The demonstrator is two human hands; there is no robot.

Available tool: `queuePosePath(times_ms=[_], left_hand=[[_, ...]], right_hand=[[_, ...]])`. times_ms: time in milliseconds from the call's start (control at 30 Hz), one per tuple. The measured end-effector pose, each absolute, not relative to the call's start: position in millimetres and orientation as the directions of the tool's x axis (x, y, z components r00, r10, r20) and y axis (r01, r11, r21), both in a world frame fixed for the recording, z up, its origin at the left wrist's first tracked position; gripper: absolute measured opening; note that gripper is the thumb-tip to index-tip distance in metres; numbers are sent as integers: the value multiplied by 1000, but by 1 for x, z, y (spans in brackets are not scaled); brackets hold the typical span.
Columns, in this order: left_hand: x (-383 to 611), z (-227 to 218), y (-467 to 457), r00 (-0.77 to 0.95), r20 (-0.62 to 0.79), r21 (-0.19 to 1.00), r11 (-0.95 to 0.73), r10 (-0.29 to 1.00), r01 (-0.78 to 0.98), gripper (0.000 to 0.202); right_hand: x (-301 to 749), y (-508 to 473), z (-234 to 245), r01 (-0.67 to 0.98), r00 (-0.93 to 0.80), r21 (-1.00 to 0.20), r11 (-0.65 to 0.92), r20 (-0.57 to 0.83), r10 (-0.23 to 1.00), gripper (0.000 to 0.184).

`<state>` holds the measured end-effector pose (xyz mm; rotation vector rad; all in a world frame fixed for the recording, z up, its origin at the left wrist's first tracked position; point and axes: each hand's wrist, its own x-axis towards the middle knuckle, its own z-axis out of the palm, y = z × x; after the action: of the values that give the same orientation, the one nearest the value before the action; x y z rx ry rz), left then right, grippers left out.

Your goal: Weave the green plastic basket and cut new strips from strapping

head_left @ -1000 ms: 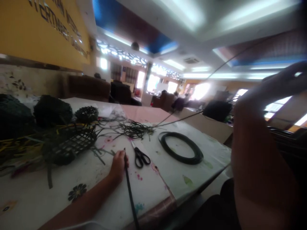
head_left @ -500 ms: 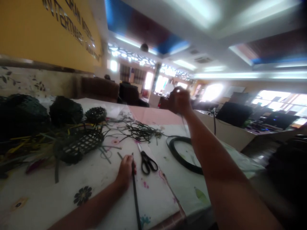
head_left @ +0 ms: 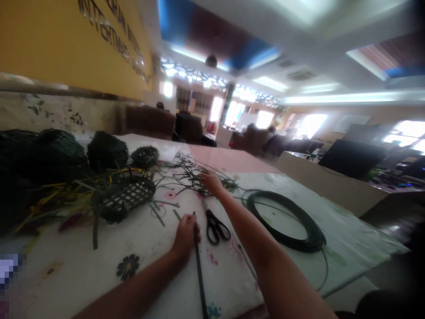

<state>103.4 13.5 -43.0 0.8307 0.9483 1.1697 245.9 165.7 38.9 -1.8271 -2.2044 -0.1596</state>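
My left hand [head_left: 186,235] rests on the white flowered tablecloth [head_left: 152,261] and is closed around the top of a long dark strip [head_left: 199,270] that runs toward me. My right hand [head_left: 210,181] reaches far over the table and lies on a tangle of thin dark strands [head_left: 189,175], its fingers curled down into them. Black scissors [head_left: 214,226] lie between my two arms. A coil of dark green cord [head_left: 285,219] lies to the right of my right arm.
A flat woven dark basket base [head_left: 124,199] lies left of centre among yellow and green strips [head_left: 56,199]. Dark woven baskets [head_left: 106,150] and a small round one [head_left: 144,155] stand behind it. A yellow wall with lettering rises on the left. Desks and monitors fill the far room.
My right arm has come down from a raised position in the air to the strand tangle on the table. My left hand has kept its grip on the dark strip.
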Motion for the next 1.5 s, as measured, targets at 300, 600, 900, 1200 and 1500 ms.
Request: queuePosePath(times_ms=[300, 600, 900, 1200, 1500], left_hand=[[97, -27, 20, 114, -111, 863, 152, 987, -482, 37], [90, -3, 14, 51, 36, 888, -8, 998, -459, 30], [69, 15, -8, 205, 43, 971, 8, 978, -240, 21], [-87, 45, -83, 60, 79, 989, -85, 995, 118, 18], [-298, 44, -129, -379, 213, 746, 101, 900, 659, 22]], right_hand=[[229, -8, 21, 781, -42, -592, 198, 265, 963, 22], [225, -152, -22, -17, -278, -962, -271, -256, 926, 53], [293, -144, 26, 158, 273, -977, -141, -94, 957, 53], [219, -61, 49, 430, -6, -869, 243, 266, 964, 31], [157, 7, 16, 72, -329, -995, 64, 37, 944, 29]])
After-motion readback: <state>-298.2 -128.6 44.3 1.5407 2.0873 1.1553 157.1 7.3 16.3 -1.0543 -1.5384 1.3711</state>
